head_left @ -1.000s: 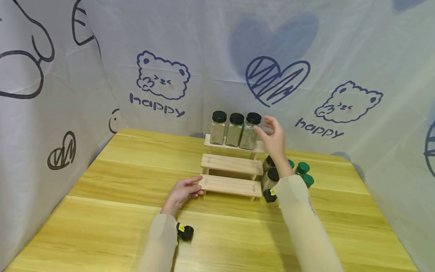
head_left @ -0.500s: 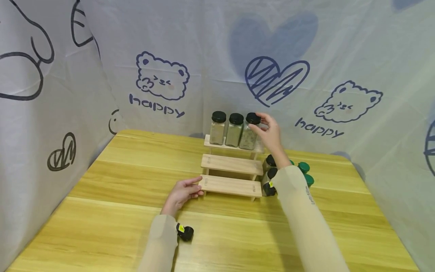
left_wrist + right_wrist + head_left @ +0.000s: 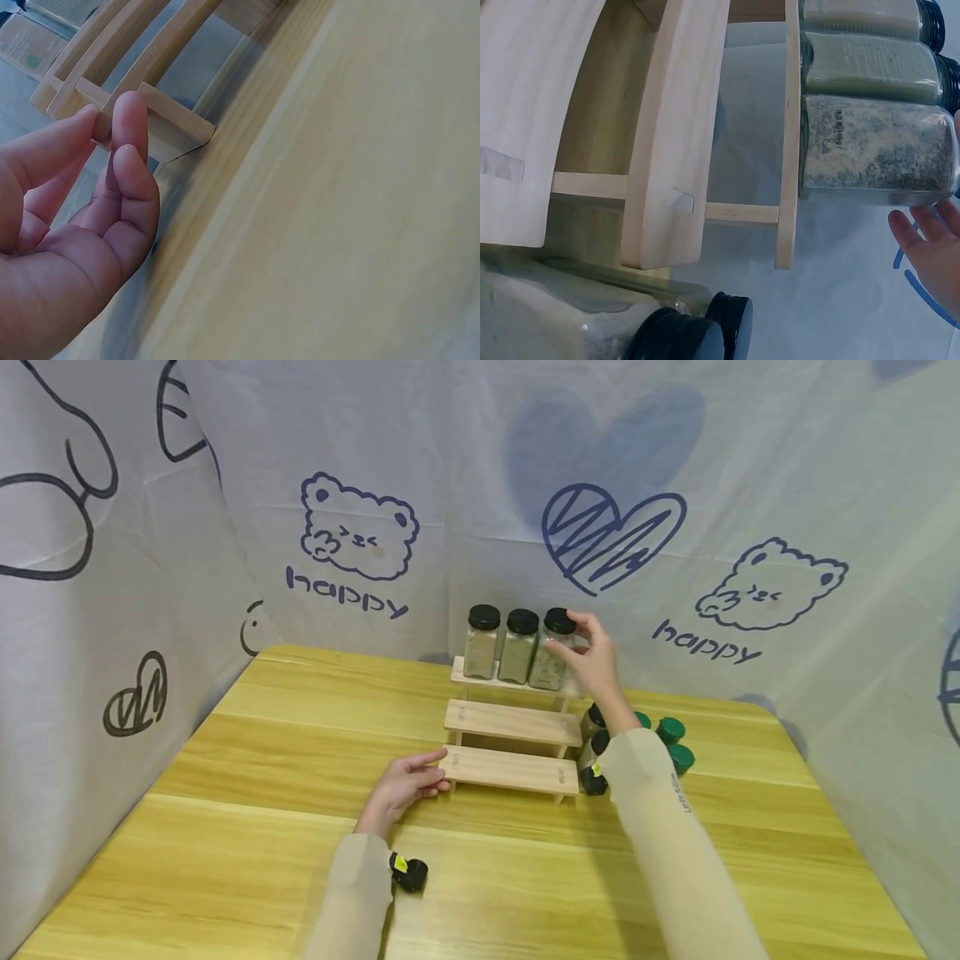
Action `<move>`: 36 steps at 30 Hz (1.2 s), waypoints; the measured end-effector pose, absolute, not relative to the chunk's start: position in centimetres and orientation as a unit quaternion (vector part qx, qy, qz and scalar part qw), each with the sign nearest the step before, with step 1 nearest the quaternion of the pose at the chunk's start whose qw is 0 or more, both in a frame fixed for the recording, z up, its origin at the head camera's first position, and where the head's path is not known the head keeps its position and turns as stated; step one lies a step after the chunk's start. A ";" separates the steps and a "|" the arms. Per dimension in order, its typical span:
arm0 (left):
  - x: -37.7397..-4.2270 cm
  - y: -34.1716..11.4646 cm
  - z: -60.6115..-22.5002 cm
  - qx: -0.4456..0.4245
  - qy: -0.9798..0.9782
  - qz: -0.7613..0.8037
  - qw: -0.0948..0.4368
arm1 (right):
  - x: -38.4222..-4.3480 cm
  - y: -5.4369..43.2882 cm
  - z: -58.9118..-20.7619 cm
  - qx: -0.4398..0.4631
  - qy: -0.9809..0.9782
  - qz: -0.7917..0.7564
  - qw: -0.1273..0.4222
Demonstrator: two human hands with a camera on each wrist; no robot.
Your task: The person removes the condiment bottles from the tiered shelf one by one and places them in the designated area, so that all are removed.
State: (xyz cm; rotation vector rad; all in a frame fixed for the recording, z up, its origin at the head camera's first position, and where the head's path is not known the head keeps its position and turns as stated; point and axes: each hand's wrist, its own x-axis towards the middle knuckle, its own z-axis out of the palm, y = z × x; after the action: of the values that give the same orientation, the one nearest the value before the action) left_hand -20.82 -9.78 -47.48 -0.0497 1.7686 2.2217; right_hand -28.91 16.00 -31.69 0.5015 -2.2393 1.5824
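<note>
A three-step wooden spice rack (image 3: 510,722) stands on the table, with three black-lidded glass spice jars side by side on its top step. My right hand (image 3: 598,664) holds the rightmost jar (image 3: 547,670) near its lid, thumb in front and fingers behind. In the right wrist view that jar (image 3: 877,150) shows pale flakes with dark specks, and fingertips lie against its shoulder. To its left are a green-filled jar (image 3: 516,658) and a beige-filled jar (image 3: 480,653). My left hand (image 3: 401,785) pinches the left end of the lowest step, seen close in the left wrist view (image 3: 105,120).
Right of the rack stand more black-lidded jars (image 3: 590,750), partly hidden by the right forearm. Green-capped jars (image 3: 681,758) stand beyond them. A printed cloth (image 3: 480,468) hangs behind the wooden table (image 3: 225,827).
My right hand has moved slightly left from beside the rightmost jar and closed its fingers round the upper part. The left hand and the jars have stayed in place.
</note>
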 end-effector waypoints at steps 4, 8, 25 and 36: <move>-20.8 -9.8 -47.5 -0.016 0.616 0.773 0.148 | -29.9 16.2 -32.7 0.164 -0.802 0.547 0.174; -20.8 -9.8 -47.5 -0.018 0.616 0.773 0.148 | -30.2 16.3 -33.2 0.169 -0.805 0.540 0.180; -20.8 -9.7 -47.3 -0.018 0.616 0.774 0.149 | -29.9 15.8 -34.2 0.185 -0.768 0.546 0.279; -20.7 -9.7 -47.2 -0.021 0.616 0.773 0.148 | -27.0 15.2 -32.6 0.196 -0.751 0.549 0.311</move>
State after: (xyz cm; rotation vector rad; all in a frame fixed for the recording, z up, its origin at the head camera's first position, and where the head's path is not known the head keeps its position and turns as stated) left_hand -20.71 -9.73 -47.24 -0.0599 1.7731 2.2245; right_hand -27.02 15.20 -32.63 0.5166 -1.9823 1.4483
